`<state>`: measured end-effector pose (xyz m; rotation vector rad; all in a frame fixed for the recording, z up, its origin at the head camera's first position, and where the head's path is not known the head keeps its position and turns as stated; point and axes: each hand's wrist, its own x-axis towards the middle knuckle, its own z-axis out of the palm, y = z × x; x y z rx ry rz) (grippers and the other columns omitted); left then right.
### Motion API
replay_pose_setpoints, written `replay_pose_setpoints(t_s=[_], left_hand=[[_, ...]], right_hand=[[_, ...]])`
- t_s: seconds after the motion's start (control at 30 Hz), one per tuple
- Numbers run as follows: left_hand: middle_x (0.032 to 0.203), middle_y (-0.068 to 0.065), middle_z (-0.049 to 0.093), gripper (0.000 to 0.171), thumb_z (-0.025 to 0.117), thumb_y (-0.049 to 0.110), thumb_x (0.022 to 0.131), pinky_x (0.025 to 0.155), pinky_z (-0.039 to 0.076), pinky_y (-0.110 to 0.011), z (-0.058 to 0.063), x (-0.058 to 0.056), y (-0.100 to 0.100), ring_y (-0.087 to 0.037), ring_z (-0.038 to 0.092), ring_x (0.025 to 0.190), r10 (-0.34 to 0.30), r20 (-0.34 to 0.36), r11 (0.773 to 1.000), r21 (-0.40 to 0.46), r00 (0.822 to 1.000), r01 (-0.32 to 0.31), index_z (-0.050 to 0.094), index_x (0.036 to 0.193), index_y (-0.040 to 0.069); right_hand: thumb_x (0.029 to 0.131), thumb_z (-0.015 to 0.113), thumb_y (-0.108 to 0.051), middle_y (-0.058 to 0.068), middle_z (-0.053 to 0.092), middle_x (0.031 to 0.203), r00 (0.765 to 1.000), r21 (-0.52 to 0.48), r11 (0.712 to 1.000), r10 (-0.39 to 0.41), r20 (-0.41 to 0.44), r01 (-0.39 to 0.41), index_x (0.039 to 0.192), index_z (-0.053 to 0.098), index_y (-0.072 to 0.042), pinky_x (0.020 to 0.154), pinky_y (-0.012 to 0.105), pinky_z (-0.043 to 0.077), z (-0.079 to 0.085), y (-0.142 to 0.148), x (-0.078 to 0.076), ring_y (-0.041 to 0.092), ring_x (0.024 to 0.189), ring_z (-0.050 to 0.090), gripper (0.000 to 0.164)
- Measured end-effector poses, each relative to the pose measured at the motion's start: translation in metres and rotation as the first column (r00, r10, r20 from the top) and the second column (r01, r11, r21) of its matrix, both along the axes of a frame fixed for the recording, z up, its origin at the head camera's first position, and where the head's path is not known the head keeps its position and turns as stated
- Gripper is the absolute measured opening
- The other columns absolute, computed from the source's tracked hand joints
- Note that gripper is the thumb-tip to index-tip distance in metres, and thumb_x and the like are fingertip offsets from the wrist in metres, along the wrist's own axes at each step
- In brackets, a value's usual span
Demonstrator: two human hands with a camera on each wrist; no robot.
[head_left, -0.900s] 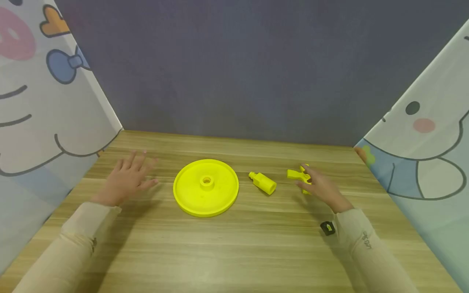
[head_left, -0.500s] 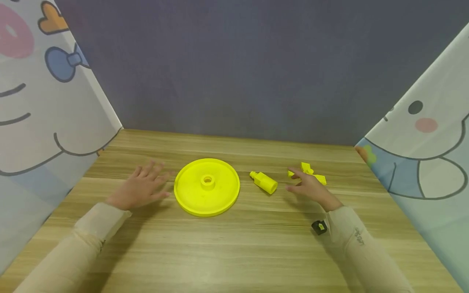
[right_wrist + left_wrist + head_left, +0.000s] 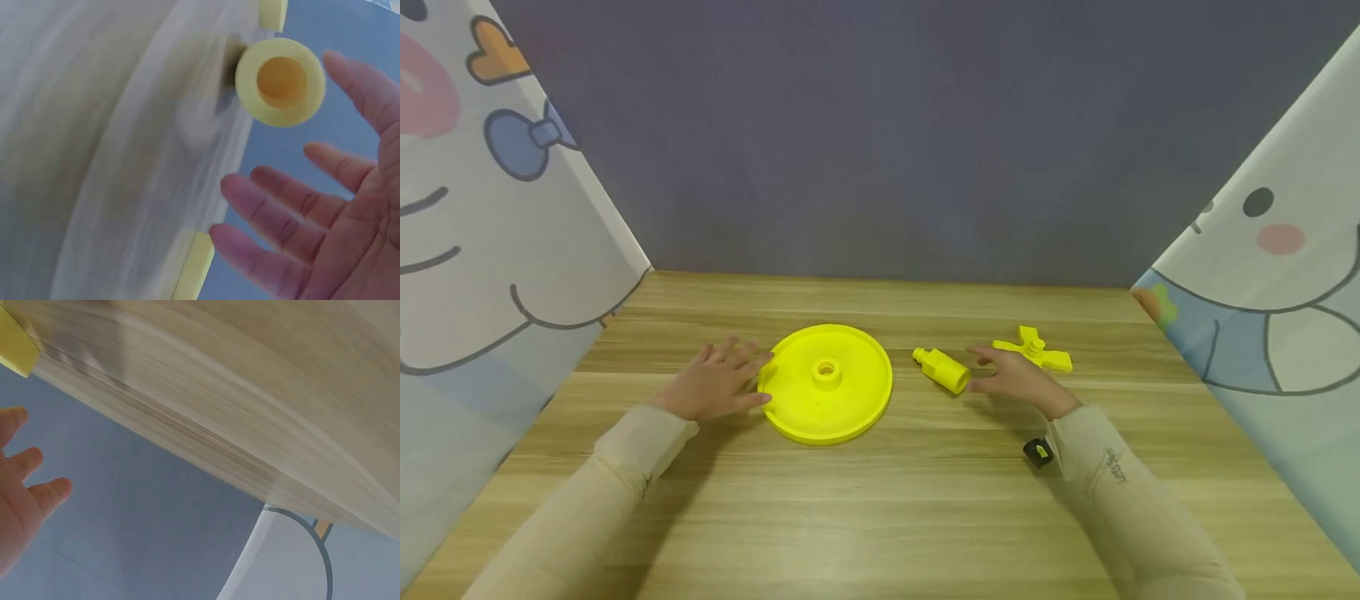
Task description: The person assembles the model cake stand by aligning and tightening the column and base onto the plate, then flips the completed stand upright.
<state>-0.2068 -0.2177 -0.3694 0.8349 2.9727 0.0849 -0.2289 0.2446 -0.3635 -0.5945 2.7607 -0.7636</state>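
1. While the left hand (image 3: 715,383) had its fingers spread and gripped nothing, the yellow disc (image 3: 820,408) lay flat on the wooden table (image 3: 850,525), immediately to that hand's right.
2. Thumb and fingertips of this hand overlapped the disc's edge in the head view; whether they touched it could not be told.
3. Empty too was the right hand (image 3: 1018,381), its thumb and fingers parted, with the yellow bottle-shaped piece (image 3: 943,371) just off their tips to the left.
4. That piece lay on its side, its wide end towards the right hand and its narrow tip pointing away from it.
5. Seen from the right wrist, the wide end showed a round hollow (image 3: 281,82) near the thumb.
6. Past the right hand, farther from the person, lay the yellow bladed piece (image 3: 1037,350), three blades showing.
7. Below the right hand, a small black device (image 3: 1038,452) sat beside the pale sleeve (image 3: 1120,492).
8. Beyond both hands stood a dark grey panel (image 3: 880,142).
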Motion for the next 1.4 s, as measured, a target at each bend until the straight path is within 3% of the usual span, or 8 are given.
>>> replay_pose_setpoints(t_s=[0.23, 0.37, 0.53, 0.6, 0.77, 0.93, 1.17, 1.4], left_hand=[[0.147, -0.022, 0.038, 0.070, 0.051, 0.053, 0.094, 0.101, 0.023, -0.072, 0.002, -0.007, 0.007, -0.052, 0.025, 0.134, -0.021, -0.013, 0.999, -0.033, 1.000, 0.020, 0.043, 0.144, 0.006], [0.146, -0.020, 0.041, 0.070, 0.052, 0.054, 0.093, 0.101, 0.025, -0.071, 0.000, -0.009, 0.007, -0.051, 0.029, 0.134, -0.040, -0.053, 0.997, -0.065, 0.998, 0.037, 0.045, 0.143, 0.006], [0.147, -0.020, 0.040, 0.070, 0.052, 0.054, 0.093, 0.101, 0.023, -0.071, -0.002, -0.011, 0.006, -0.050, 0.027, 0.135, -0.028, -0.037, 0.998, -0.066, 0.999, 0.025, 0.044, 0.143, 0.007], [0.147, -0.020, 0.039, 0.069, 0.050, 0.055, 0.093, 0.101, 0.023, -0.071, -0.004, -0.011, 0.007, -0.051, 0.026, 0.135, -0.022, -0.019, 0.998, -0.067, 1.000, 0.021, 0.044, 0.144, 0.008], [0.147, -0.020, 0.039, 0.071, 0.046, 0.059, 0.093, 0.099, 0.025, -0.072, -0.013, -0.006, 0.010, -0.052, 0.028, 0.134, -0.012, 0.018, 0.996, -0.084, 1.000, 0.014, 0.043, 0.145, 0.010], [0.148, -0.021, 0.037, 0.075, 0.048, 0.060, 0.092, 0.100, 0.024, -0.072, -0.021, 0.000, 0.010, -0.052, 0.026, 0.134, 0.000, 0.071, 0.998, -0.057, 0.997, 0.004, 0.042, 0.145, 0.007], [0.150, -0.018, 0.034, 0.078, 0.049, 0.061, 0.091, 0.102, 0.022, -0.071, -0.020, -0.002, 0.008, -0.050, 0.024, 0.136, -0.011, 0.051, 0.998, -0.058, 0.999, 0.014, 0.040, 0.145, 0.005], [0.150, -0.019, 0.035, 0.082, 0.049, 0.062, 0.090, 0.102, 0.023, -0.070, -0.015, -0.005, 0.007, -0.049, 0.024, 0.137, -0.011, 0.045, 0.997, -0.075, 0.999, 0.014, 0.039, 0.145, 0.002]], right_hand=[[0.085, 0.073, -0.030, 0.026, 0.058, 0.125, 1.000, 0.069, 0.997, 0.020, -0.007, -0.019, 0.143, 0.040, 0.000, 0.085, 0.051, 0.050, 0.001, -0.006, -0.002, 0.038, 0.107, 0.059, 0.073], [0.086, 0.071, -0.026, 0.025, 0.054, 0.131, 0.997, 0.004, 1.000, -0.018, 0.081, 0.017, 0.145, 0.038, -0.001, 0.086, 0.046, 0.049, 0.002, -0.013, -0.005, 0.035, 0.111, 0.056, 0.072], [0.088, 0.069, -0.022, 0.022, 0.058, 0.119, 0.958, -0.094, 0.987, -0.100, 0.267, 0.129, 0.148, 0.035, -0.005, 0.058, 0.032, 0.048, 0.001, -0.020, -0.009, 0.019, 0.066, 0.052, 0.070], [0.088, 0.069, -0.021, 0.021, 0.059, 0.115, 0.951, -0.096, 0.983, -0.125, 0.282, 0.158, 0.148, 0.036, -0.005, 0.054, 0.029, 0.046, 0.000, -0.022, -0.011, 0.016, 0.062, 0.047, 0.070], [0.086, 0.071, -0.018, 0.021, 0.059, 0.115, 0.960, -0.090, 0.983, -0.131, 0.249, 0.157, 0.144, 0.040, -0.001, 0.066, 0.029, 0.048, -0.010, -0.029, -0.012, 0.020, 0.085, 0.055, 0.068], [0.084, 0.072, -0.014, 0.015, 0.061, 0.102, 0.952, -0.110, 0.979, -0.134, 0.276, 0.170, 0.143, 0.042, -0.002, 0.061, 0.030, 0.048, -0.020, -0.033, -0.008, 0.019, 0.073, 0.055, 0.067], [0.086, 0.067, -0.012, 0.024, 0.050, 0.136, 0.974, -0.118, 0.982, -0.126, 0.189, 0.150, 0.140, 0.047, 0.000, 0.087, 0.040, 0.048, -0.013, -0.037, -0.009, 0.028, 0.106, 0.055, 0.059], [0.087, 0.068, -0.013, 0.016, 0.061, 0.108, 0.950, -0.199, 0.953, -0.171, 0.262, 0.227, 0.138, 0.051, -0.004, 0.069, 0.030, 0.052, -0.007, -0.042, -0.016, 0.020, 0.076, 0.059, 0.055]])
